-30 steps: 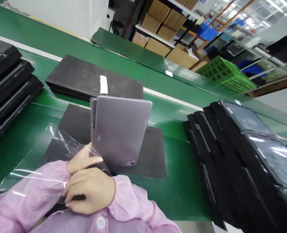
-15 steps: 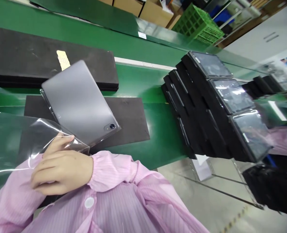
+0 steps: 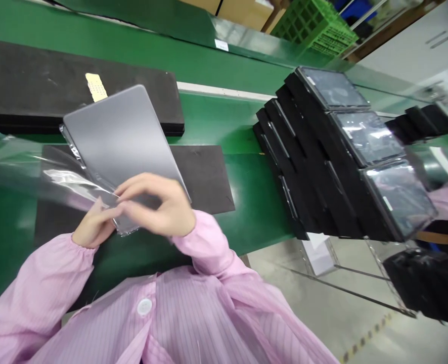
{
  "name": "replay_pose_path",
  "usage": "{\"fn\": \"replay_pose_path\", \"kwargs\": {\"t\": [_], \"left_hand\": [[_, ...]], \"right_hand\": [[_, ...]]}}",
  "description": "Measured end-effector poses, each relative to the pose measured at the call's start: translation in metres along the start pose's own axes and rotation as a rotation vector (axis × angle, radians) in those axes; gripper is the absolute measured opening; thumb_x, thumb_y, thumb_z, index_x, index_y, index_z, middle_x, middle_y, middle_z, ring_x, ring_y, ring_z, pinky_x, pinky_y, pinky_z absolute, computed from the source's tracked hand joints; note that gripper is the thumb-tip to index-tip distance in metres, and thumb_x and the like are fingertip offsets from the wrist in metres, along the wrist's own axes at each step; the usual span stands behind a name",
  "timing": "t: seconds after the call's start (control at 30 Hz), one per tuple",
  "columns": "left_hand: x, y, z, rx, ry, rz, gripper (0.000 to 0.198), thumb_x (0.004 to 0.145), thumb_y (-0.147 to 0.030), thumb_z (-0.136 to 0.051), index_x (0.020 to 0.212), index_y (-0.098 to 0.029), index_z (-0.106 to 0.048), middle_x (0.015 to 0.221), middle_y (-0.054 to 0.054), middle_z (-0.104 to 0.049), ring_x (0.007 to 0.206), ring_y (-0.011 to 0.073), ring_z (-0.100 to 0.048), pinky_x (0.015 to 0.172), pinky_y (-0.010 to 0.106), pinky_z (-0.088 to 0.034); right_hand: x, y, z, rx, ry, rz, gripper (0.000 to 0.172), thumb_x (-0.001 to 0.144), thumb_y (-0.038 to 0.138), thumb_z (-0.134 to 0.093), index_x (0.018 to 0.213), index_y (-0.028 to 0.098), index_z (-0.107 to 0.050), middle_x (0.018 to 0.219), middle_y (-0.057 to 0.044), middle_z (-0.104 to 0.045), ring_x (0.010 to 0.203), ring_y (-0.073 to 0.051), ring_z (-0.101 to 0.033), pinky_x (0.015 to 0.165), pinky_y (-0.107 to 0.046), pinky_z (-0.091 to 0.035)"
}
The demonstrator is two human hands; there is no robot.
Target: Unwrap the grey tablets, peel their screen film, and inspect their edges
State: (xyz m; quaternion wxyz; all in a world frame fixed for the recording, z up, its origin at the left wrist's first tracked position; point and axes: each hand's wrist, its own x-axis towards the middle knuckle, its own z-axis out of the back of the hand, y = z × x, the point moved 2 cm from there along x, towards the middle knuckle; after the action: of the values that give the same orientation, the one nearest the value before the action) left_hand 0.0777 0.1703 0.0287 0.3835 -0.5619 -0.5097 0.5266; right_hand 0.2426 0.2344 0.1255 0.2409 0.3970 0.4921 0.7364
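A grey tablet (image 3: 121, 131) lies back side up and slanted on a dark foam pad (image 3: 207, 177), with clear wrap showing along its left and lower edges. Loose clear plastic film (image 3: 62, 177) stretches leftward from the tablet's lower left, blurred at its far end. My left hand (image 3: 95, 222) pinches this film near the tablet's lower left corner. Right beside it, my right hand (image 3: 161, 202) reaches over the tablet's lower part, thumb and forefinger closed on the film's edge. The right hand hides the tablet's camera corner.
Behind the tablet lies a stack of dark foam boards (image 3: 140, 93) bearing a yellow label (image 3: 95, 87). To the right, black foam trays (image 3: 315, 167) holding wrapped tablets stand stacked at the edge of the green table (image 3: 254, 202). A green crate (image 3: 311, 28) sits beyond; another person's sleeve (image 3: 447, 202) shows far right.
My right hand has moved up and right from across my left wrist to the film at the tablet's lower edge. The film has swung and narrowed. The view has shifted slightly.
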Motion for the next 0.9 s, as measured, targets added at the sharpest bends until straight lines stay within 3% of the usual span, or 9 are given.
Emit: {"fn": "replay_pose_path", "kwargs": {"t": [0.1,0.2,0.27,0.4,0.5,0.6,0.7,0.8,0.9], "left_hand": [[0.008,0.001,-0.008,-0.244,-0.009,0.168,0.04,0.066,-0.032,-0.086,0.099,-0.022,-0.067,0.101,0.004,-0.076,0.094,0.0264,-0.073,0.085,0.039,-0.063],[0.006,-0.001,-0.009,-0.362,-0.049,0.272,0.051,0.06,-0.025,-0.09,0.104,-0.022,-0.064,0.109,0.007,-0.075,0.104,0.0295,-0.071,0.088,0.039,-0.062],[0.004,-0.002,-0.009,-0.364,-0.052,0.276,0.054,0.059,-0.025,-0.091,0.106,-0.023,-0.063,0.112,0.007,-0.075,0.106,0.0306,-0.071,0.087,0.039,-0.062],[0.003,-0.003,-0.011,-0.333,-0.062,0.246,0.055,0.059,-0.026,-0.092,0.105,-0.022,-0.062,0.111,0.008,-0.075,0.101,0.0292,-0.072,0.081,0.035,-0.062],[0.002,0.001,-0.01,-0.276,-0.09,0.178,0.053,0.058,-0.027,-0.093,0.101,-0.021,-0.061,0.103,0.005,-0.075,0.092,0.0235,-0.072,0.078,0.029,-0.06],[0.001,0.007,-0.007,-0.153,-0.187,0.076,0.055,0.052,-0.029,-0.095,0.095,-0.018,-0.063,0.091,0.002,-0.074,0.081,0.0185,-0.069,0.074,0.025,-0.057],[-0.002,0.006,-0.005,-0.066,-0.278,0.065,0.056,0.048,-0.037,-0.094,0.092,-0.017,-0.066,0.086,0.003,-0.074,0.075,0.0188,-0.068,0.069,0.026,-0.057],[-0.006,-0.005,-0.004,-0.035,-0.296,0.149,0.055,0.053,-0.042,-0.092,0.095,-0.016,-0.067,0.091,0.006,-0.075,0.074,0.0206,-0.069,0.064,0.027,-0.058],[-0.008,-0.021,0.003,-0.034,-0.338,0.202,0.056,0.052,-0.038,-0.093,0.096,-0.013,-0.068,0.089,0.006,-0.075,0.072,0.019,-0.068,0.061,0.025,-0.057]], "right_hand": [[-0.009,-0.007,0.05,-0.07,-0.427,-0.147,0.008,0.085,0.029,-0.067,0.086,0.021,-0.068,0.09,-0.001,-0.074,0.087,-0.017,-0.072,0.085,-0.033,-0.059],[-0.031,-0.024,0.074,-0.106,-0.732,-0.212,0.016,0.083,0.032,-0.067,0.095,0.021,-0.067,0.092,-0.004,-0.074,0.087,-0.018,-0.072,0.083,-0.033,-0.059],[-0.048,-0.036,0.069,-0.062,-0.772,-0.28,0.028,0.081,0.035,-0.068,0.105,0.021,-0.066,0.1,-0.007,-0.074,0.091,-0.019,-0.071,0.086,-0.036,-0.058],[-0.071,-0.051,0.033,0.059,-0.6,-0.457,0.053,0.071,0.034,-0.079,0.119,0.018,-0.064,0.112,-0.01,-0.073,0.1,-0.023,-0.07,0.094,-0.038,-0.056],[-0.08,-0.054,0.015,0.153,-0.686,-0.524,0.049,0.069,0.031,-0.082,0.115,0.017,-0.069,0.106,-0.007,-0.076,0.097,-0.022,-0.07,0.093,-0.036,-0.055],[-0.085,-0.056,0.011,0.301,-0.777,-0.531,0.04,0.063,0.027,-0.086,0.1,0.017,-0.074,0.09,-0.003,-0.077,0.084,-0.02,-0.07,0.083,-0.032,-0.057],[-0.089,-0.056,0.021,0.349,-0.863,-0.496,0.033,0.065,0.031,-0.084,0.092,0.016,-0.073,0.084,-0.004,-0.077,0.078,-0.019,-0.071,0.078,-0.033,-0.059],[-0.095,-0.051,0.047,0.379,-0.984,-0.424,0.033,0.077,0.043,-0.072,0.096,0.016,-0.071,0.092,-0.006,-0.078,0.089,-0.022,-0.074,0.084,-0.038,-0.061],[-0.109,-0.039,0.08,0.156,-1.158,-0.291,0.037,0.086,0.048,-0.063,0.103,0.016,-0.069,0.098,-0.008,-0.077,0.097,-0.024,-0.074,0.088,-0.041,-0.062]]}}
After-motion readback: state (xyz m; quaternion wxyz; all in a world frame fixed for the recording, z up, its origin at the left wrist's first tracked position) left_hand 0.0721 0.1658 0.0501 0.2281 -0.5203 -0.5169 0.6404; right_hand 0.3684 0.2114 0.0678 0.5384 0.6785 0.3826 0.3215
